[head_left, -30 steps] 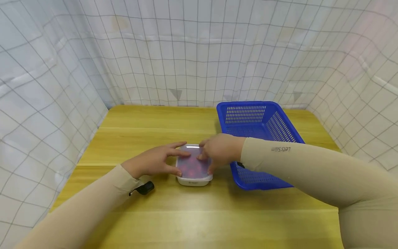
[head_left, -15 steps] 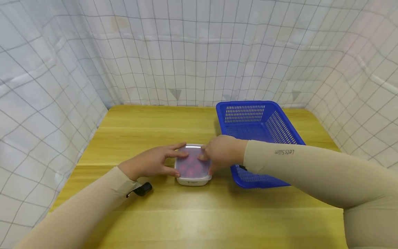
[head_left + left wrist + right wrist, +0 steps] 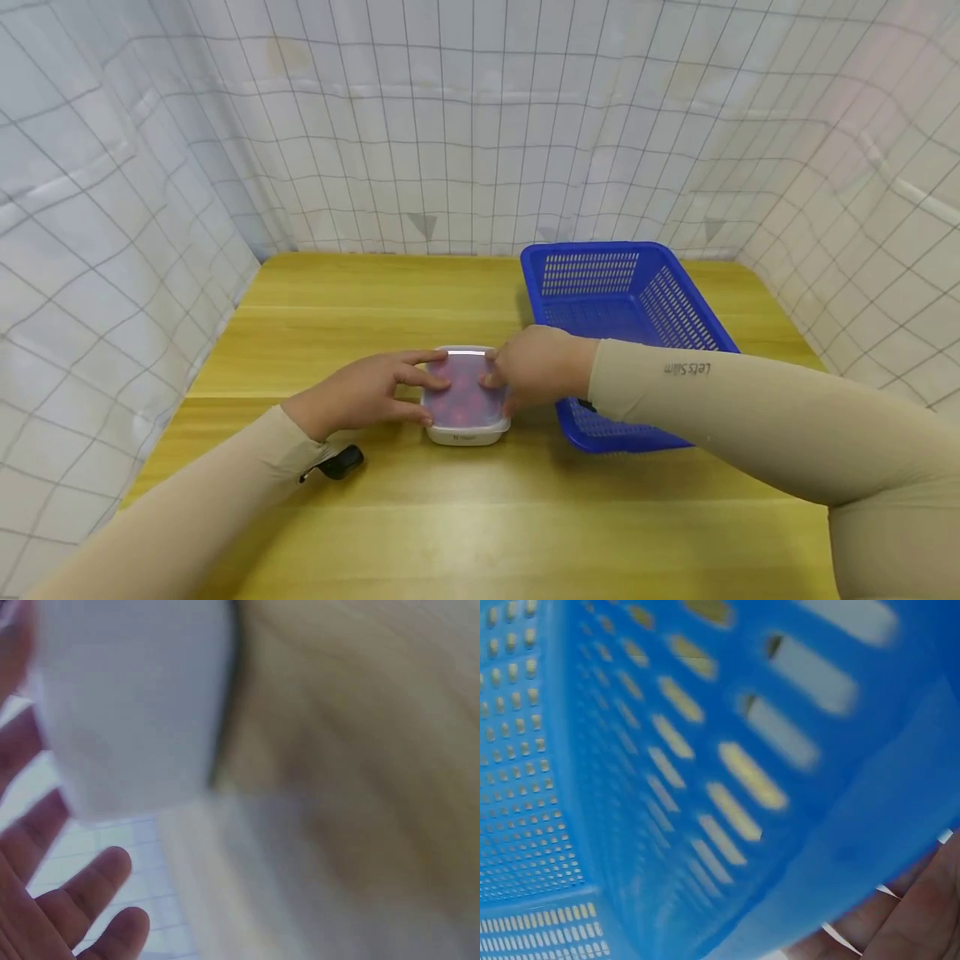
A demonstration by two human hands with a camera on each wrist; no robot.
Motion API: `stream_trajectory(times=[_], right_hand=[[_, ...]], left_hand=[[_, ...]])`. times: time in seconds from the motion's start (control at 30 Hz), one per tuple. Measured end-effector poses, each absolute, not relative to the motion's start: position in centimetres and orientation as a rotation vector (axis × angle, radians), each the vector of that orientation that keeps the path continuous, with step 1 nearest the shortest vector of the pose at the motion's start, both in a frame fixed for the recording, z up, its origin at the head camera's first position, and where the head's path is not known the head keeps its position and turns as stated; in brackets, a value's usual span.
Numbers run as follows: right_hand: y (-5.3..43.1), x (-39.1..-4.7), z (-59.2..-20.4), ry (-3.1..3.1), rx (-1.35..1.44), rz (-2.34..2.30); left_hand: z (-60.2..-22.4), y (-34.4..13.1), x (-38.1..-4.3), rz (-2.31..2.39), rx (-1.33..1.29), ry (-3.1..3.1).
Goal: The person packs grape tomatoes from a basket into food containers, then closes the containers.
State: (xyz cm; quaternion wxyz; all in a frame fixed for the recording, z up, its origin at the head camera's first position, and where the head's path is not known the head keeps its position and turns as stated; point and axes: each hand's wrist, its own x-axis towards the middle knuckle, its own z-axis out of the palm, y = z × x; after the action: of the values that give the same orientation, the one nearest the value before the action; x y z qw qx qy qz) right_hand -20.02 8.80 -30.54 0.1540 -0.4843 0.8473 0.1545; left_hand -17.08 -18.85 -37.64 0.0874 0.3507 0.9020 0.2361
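Note:
A white food container [image 3: 467, 437] with a translucent lid [image 3: 465, 400] stands on the wooden table, and reddish contents show through the lid. At its left side is my left hand [image 3: 375, 390], with fairly straight fingers resting on the lid and the thumb at the near left corner. My right hand [image 3: 536, 367] holds the right side with bent fingers, one fingertip on top of the lid and the thumb low at the edge. The left wrist view shows the container's white wall [image 3: 135, 712] close up, with my fingers [image 3: 86, 889] spread beyond it.
A blue perforated basket [image 3: 592, 275] stands right of the container, under my right forearm. Its slotted wall [image 3: 667, 750] fills most of the right wrist view. The wooden table [image 3: 480, 517] is bounded by a checked white curtain [image 3: 480, 150] at the back and sides.
My left hand's fingers have shifted slightly toward the lid's left edge. The right hand has settled a little closer on the right edge; the container has barely moved.

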Motion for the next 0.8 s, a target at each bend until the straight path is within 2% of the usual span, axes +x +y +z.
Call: stream_trajectory(times=[0.8], right_hand=[[8.45,-19.80,-30.81,2.457,-1.407,0.437]], left_hand=[[-37.43,-18.68,-16.40,0.784,0.914,2.674]])
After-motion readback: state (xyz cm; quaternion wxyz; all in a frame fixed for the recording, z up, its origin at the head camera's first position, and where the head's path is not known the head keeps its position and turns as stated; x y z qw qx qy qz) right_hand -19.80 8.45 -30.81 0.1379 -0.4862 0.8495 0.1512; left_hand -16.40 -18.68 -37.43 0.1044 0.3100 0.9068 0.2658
